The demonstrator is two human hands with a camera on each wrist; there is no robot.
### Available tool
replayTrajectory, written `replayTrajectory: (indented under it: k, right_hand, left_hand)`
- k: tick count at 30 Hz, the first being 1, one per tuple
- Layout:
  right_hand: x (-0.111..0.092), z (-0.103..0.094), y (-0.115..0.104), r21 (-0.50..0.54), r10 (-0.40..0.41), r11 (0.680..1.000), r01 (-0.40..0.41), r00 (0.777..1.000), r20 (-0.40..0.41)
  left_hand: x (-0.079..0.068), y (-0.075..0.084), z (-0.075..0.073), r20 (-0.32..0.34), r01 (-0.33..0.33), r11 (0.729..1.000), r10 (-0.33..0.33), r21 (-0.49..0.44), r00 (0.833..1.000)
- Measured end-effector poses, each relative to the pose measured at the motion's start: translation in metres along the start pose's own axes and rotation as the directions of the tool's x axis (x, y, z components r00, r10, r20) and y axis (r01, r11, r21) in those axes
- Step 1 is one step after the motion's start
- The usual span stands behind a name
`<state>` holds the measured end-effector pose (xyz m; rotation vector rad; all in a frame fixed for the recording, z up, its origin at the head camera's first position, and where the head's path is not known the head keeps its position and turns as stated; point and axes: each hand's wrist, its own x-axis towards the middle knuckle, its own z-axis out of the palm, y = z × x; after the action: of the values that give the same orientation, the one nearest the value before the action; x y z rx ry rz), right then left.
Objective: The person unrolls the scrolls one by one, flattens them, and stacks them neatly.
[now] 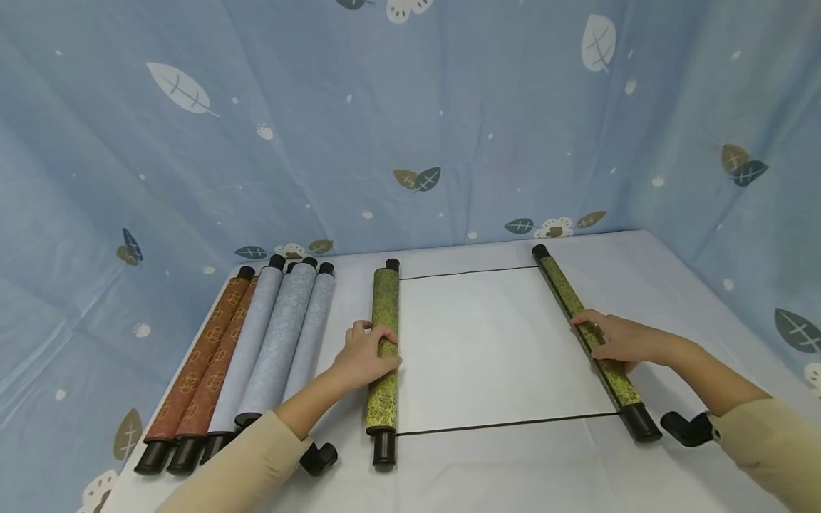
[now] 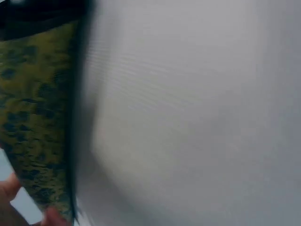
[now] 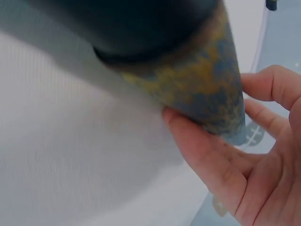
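A green-and-yellow patterned hanging scroll lies partly unrolled on the table, its blank white sheet [image 1: 481, 349] stretched between two rolls with black end knobs. My left hand [image 1: 364, 356] grips the thicker left roll [image 1: 385, 299] near its middle, thumb and fingers bent over it. The right roll [image 1: 556, 279] slants, its near end farther right, and my right hand [image 1: 618, 338] holds it below its middle. In the right wrist view, thumb and fingers [image 3: 202, 146] curve around the patterned roll. The left wrist view shows the left roll [image 2: 37, 108] close up, with fingertips at its edge.
Several rolled scrolls lie side by side at the left: brown ones [image 1: 199, 356] with round flower patterns and pale blue-grey ones [image 1: 282, 335]. A blue leaf-print curtain [image 1: 410, 128] hangs behind the white-covered table [image 1: 500, 477] and along both sides.
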<state>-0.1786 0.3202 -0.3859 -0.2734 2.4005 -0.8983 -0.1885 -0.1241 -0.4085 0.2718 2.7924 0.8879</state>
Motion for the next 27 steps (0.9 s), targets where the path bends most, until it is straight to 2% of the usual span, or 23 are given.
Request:
replayTrajectory:
  k: [3,7,11,14,18,21,27]
  right_hand:
    - [-0.001,-0.008,0.001,0.037,0.004,0.999,-0.004,1.0,0.025]
    - [-0.002,-0.016,0.006,0.057,-0.027,0.998,0.025,0.999,0.045]
    - [-0.002,-0.022,0.014,0.049,-0.037,0.998,0.037,0.999,0.009]
    - [0.0,-0.023,0.016,0.019,-0.058,0.998,0.059,0.998,-0.022]
    - [0.006,-0.022,0.015,-0.102,-0.122,0.988,0.116,0.991,-0.058]
    - [0.009,-0.023,0.014,-0.188,-0.169,0.971,0.15,0.982,-0.086]
    - [0.01,-0.026,0.017,-0.212,-0.171,0.966,0.147,0.98,-0.102]
  left_hand:
    - [-0.002,-0.003,-0.001,-0.041,-0.011,0.997,0.015,0.08,0.999]
    - [-0.003,-0.005,-0.006,-0.042,-0.002,0.998,0.004,0.064,0.999]
    - [-0.001,-0.007,-0.011,-0.03,0.019,0.995,-0.016,0.098,0.999]
    - [0.001,-0.008,-0.015,-0.036,0.026,0.984,-0.02,0.174,0.999]
    - [0.002,-0.009,-0.019,-0.038,0.031,0.971,-0.023,0.238,0.999]
    - [0.002,-0.01,-0.021,-0.039,0.033,0.968,-0.024,0.249,0.999]
    - [0.002,-0.012,-0.022,-0.04,0.022,0.971,-0.013,0.236,0.999]
